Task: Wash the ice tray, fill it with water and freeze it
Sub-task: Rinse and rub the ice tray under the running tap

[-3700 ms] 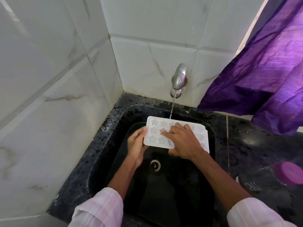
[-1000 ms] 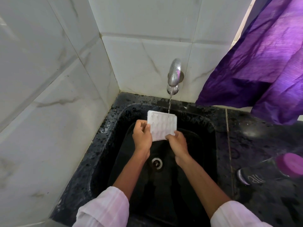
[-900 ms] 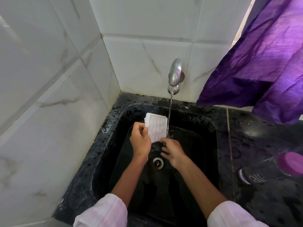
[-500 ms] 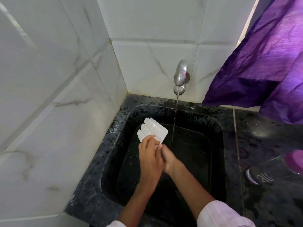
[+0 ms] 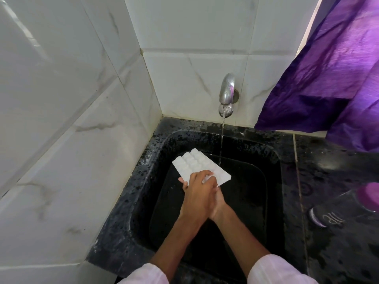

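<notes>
Wet ice tray (image 5: 196, 165) risking a slip into the sink (image 5: 266, 152).
You are pinching its near end, left hand (image 5: 198, 196) closed on top, right hand (image 5: 217, 198) curled beneath.

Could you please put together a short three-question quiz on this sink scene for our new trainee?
1. True or false: the water stream is landing on the ice tray.
2. Which side of the tray faces up? A) open cavities B) bumpy underside
3. Fill in: the tap is ____.

Key: 1 false, the stream falls just right of it; 2 B; 3 running. The left hand and right hand hold its near end over the sink.
</notes>
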`<action>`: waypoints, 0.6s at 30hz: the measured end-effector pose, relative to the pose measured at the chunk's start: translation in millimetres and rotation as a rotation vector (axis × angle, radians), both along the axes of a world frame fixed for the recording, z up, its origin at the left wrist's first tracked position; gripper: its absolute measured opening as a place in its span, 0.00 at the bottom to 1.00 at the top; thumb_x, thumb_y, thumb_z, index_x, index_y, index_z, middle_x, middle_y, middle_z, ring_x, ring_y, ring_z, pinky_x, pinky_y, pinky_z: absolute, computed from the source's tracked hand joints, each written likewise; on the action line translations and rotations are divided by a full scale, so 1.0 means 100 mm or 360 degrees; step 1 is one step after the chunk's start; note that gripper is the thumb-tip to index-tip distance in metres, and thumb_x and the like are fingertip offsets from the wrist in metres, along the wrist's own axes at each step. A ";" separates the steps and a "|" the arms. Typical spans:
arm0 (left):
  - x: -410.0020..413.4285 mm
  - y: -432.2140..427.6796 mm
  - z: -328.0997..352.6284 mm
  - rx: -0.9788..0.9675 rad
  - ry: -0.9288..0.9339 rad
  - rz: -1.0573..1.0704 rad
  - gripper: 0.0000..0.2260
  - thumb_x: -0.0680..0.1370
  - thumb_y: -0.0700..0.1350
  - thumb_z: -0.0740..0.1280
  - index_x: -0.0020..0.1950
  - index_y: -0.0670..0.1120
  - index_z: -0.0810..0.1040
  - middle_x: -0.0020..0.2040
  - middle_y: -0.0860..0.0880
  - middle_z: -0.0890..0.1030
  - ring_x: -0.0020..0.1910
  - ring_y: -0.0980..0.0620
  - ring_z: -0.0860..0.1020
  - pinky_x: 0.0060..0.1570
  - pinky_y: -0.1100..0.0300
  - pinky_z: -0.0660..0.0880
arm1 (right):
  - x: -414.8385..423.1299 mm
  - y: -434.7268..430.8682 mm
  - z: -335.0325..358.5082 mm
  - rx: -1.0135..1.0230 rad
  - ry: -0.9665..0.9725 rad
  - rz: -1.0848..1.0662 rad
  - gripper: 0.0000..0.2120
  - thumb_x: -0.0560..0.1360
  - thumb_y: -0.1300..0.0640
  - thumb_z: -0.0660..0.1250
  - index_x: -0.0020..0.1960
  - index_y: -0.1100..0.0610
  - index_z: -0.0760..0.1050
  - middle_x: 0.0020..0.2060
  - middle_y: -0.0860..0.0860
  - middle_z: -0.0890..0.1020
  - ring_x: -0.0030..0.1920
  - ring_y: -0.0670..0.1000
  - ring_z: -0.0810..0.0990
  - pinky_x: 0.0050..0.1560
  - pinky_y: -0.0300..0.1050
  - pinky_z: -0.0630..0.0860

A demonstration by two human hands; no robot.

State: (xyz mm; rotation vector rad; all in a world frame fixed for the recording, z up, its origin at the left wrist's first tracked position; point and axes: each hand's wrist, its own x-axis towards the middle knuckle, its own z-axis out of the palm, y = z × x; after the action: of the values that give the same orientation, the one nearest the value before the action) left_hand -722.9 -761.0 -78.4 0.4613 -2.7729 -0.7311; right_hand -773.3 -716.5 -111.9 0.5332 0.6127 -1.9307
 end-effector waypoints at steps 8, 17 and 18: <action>-0.04 -0.19 0.23 0.0644 0.0561 0.0216 0.04 0.79 0.36 0.67 0.51 0.44 0.78 0.51 0.55 0.82 0.50 0.61 0.80 0.47 0.69 0.75 | -0.21 0.14 -0.02 0.0157 0.0194 -0.0122 0.18 0.78 0.56 0.69 0.65 0.64 0.76 0.55 0.60 0.83 0.58 0.57 0.81 0.63 0.53 0.77; -0.25 -0.46 -0.02 0.1517 0.0495 0.1012 0.06 0.82 0.39 0.64 0.48 0.50 0.74 0.50 0.46 0.83 0.48 0.51 0.82 0.44 0.57 0.79 | -0.51 0.38 -0.07 0.0750 0.0325 -0.0548 0.04 0.78 0.65 0.69 0.53 0.61 0.78 0.51 0.57 0.84 0.50 0.53 0.84 0.49 0.47 0.80; -0.27 -0.49 -0.05 0.1585 0.0485 0.1058 0.06 0.82 0.39 0.63 0.48 0.49 0.75 0.51 0.45 0.83 0.47 0.50 0.82 0.44 0.56 0.79 | -0.55 0.41 -0.07 0.0827 0.0334 -0.0601 0.04 0.78 0.65 0.69 0.52 0.61 0.77 0.51 0.57 0.84 0.50 0.53 0.83 0.50 0.47 0.79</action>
State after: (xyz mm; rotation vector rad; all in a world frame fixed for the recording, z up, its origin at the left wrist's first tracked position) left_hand -750.0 -809.5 -83.3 1.2164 -1.6181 -1.7333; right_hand -828.5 -675.8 -118.8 0.8208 1.2388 -2.1989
